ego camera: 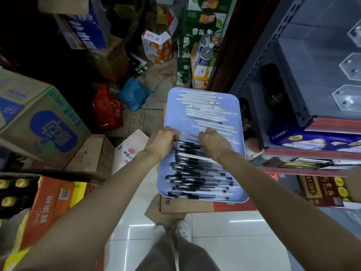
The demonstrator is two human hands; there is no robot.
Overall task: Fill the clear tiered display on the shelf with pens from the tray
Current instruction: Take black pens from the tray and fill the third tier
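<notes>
A pale blue tray lies on a cardboard box in front of me. White pens fill its far half and black-capped clear pens its near half. My left hand and my right hand are both down over the middle of the tray, fingers curled around the two ends of a black pen. The clear tiered display stands on the grey shelf at the right edge, its hexagonal pockets holding no pens.
Cardboard boxes stack along the left. Red and blue plastic bags lie on the floor beyond. The metal shelf unit rises on the right with packaged goods on lower shelves. Water bottles stand behind the tray. White floor tiles lie below.
</notes>
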